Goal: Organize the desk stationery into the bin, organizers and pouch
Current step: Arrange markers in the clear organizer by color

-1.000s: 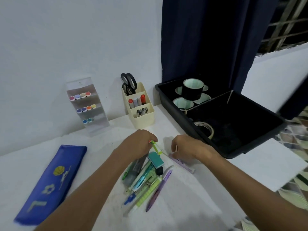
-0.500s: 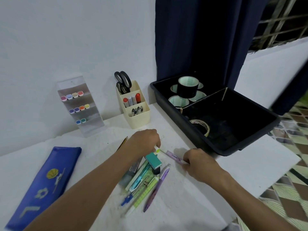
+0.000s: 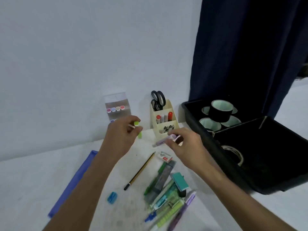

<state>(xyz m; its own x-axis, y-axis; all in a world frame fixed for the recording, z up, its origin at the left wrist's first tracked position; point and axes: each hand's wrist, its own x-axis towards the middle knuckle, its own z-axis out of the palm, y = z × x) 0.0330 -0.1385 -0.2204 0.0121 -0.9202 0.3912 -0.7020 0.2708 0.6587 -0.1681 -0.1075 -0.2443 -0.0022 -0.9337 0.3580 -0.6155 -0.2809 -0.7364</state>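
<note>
Holding highlighters above the tabletop [image 3: 41, 177]: left hand [image 3: 120, 139] pinches the green highlighter [image 3: 139, 130], right hand [image 3: 185, 144] the lilac highlighter [image 3: 162, 142], both near the clear organizer [image 3: 116, 104]. Risk: light fingertip grips slip, dropping either onto the pen pile [image 3: 166, 192]

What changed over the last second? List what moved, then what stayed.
Both hands rose off the desk toward the organizers: the left hand now holds the green highlighter up, and the right hand holds the purple highlighter it picked up. The pile of pens, pencil, blue pouch and black bin stayed put.
</note>
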